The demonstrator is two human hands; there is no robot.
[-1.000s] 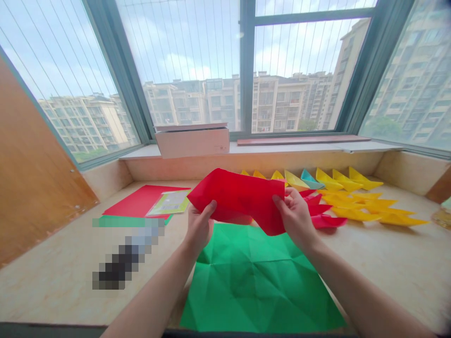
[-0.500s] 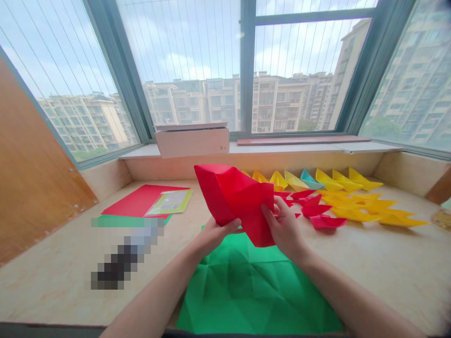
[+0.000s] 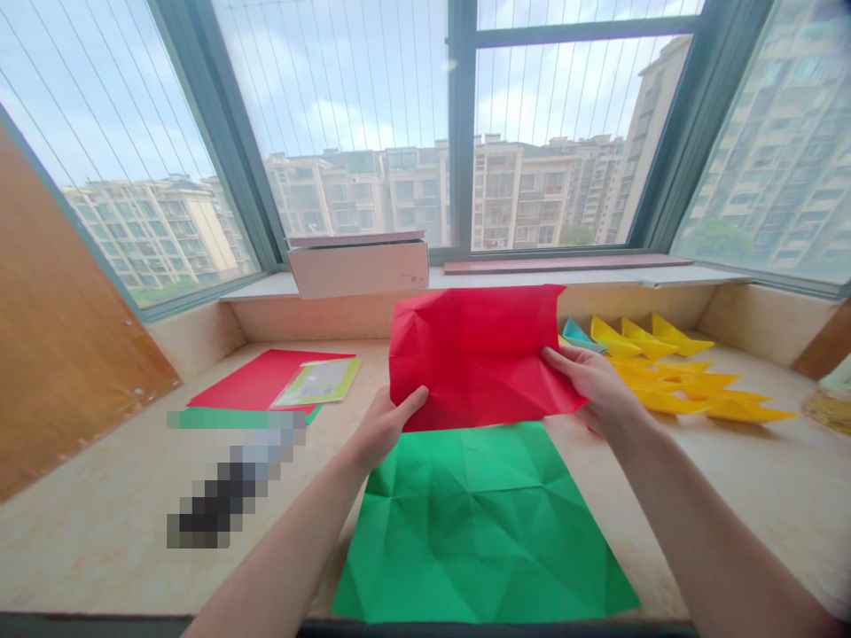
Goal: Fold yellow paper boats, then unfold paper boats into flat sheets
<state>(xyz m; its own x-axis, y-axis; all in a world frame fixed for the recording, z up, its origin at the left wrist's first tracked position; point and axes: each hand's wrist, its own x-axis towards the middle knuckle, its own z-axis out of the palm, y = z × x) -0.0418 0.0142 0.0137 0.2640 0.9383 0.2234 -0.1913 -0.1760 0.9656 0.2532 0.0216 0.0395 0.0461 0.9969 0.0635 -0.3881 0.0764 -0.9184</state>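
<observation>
A creased sheet of red paper (image 3: 475, 359) is held up and spread between my two hands, above the counter. My left hand (image 3: 389, 425) pinches its lower left corner, thumb on the near face. On the right edge, my right hand (image 3: 589, 377) grips the sheet between thumb and fingers. Below it, a sheet of green paper (image 3: 485, 532), covered in fold lines, lies flat on the counter close to me. The red sheet hides part of what stands behind it.
Yellow folded paper boats (image 3: 684, 399) and a teal paper boat (image 3: 581, 337) stand at the right. Flat red paper (image 3: 245, 377) and a clear packet (image 3: 319, 381) lie at the left, near a blurred-out object (image 3: 230, 487). A white box (image 3: 359, 268) sits on the window ledge.
The red paper has gone from a partly folded shape to a spread sheet. My right hand has moved right and my left hand slightly left. More of the green sheet shows.
</observation>
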